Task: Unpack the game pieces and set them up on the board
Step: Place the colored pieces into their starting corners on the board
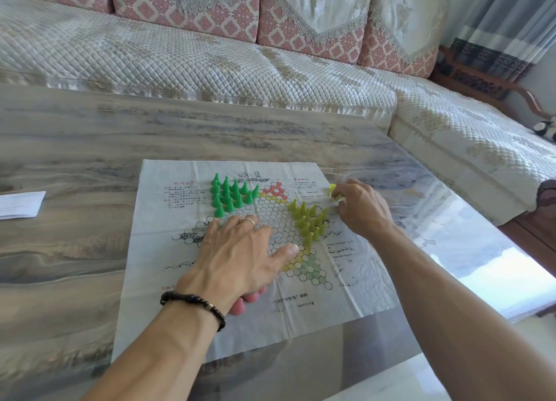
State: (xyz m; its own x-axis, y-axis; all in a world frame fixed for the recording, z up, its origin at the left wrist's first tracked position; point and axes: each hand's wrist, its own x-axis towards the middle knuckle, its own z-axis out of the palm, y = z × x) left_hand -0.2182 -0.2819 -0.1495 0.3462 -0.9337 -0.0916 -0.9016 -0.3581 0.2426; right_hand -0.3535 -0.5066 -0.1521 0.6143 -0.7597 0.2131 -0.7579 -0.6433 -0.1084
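A paper game board (168, 268) printed with a star of circles lies flat on the table. Several green cone pieces (230, 194) stand upright at its upper left. Several yellow-green cone pieces (310, 220) stand on the star's right side. My left hand (237, 256) lies spread on the middle of the board with straight fingers pressing the paper; red pieces (245, 301) show under its palm. My right hand (361, 208) is at the board's right edge, its fingers curled round a yellow-green piece (333, 190) held just past the paper's edge.
The marbled table (75, 147) runs left and back, with a white paper (19, 203) at its left edge. The table's right edge falls close beyond my right hand. A quilted sofa (210, 66) stands behind and to the right.
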